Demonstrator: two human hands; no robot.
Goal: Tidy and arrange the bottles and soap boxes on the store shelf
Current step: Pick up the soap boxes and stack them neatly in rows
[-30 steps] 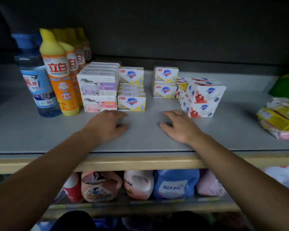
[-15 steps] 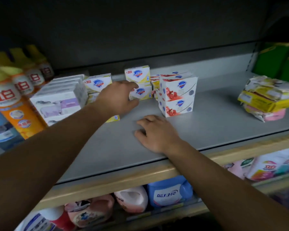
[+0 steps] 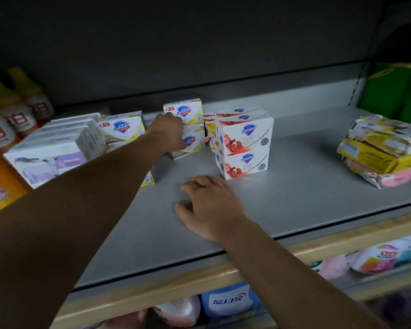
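On the grey shelf [image 3: 294,198], my left hand [image 3: 170,131] reaches far back to a stack of two yellow-and-white soap boxes [image 3: 190,115] and touches its left side; the fingers are hidden behind the boxes. My right hand [image 3: 209,205] lies palm down on the shelf, fingers loosely curled, holding nothing. To its right rear stands a stack of red-and-white soap boxes [image 3: 244,146]. Another yellow soap box [image 3: 121,127] sits left of my forearm, beside white and purple boxes [image 3: 50,148]. Orange bottles with yellow caps [image 3: 3,129] line the left end.
A loose pile of yellow and pink wrapped soap packs [image 3: 380,150] lies at the right. Green packages [image 3: 394,89] stand at the far right back. The shelf below holds pink and blue detergent jugs [image 3: 228,302]. A dark back wall closes the shelf.
My left hand has gone from the shelf front back to the rear stack of yellow soap boxes. My right hand stayed flat on the shelf. The view swung right.
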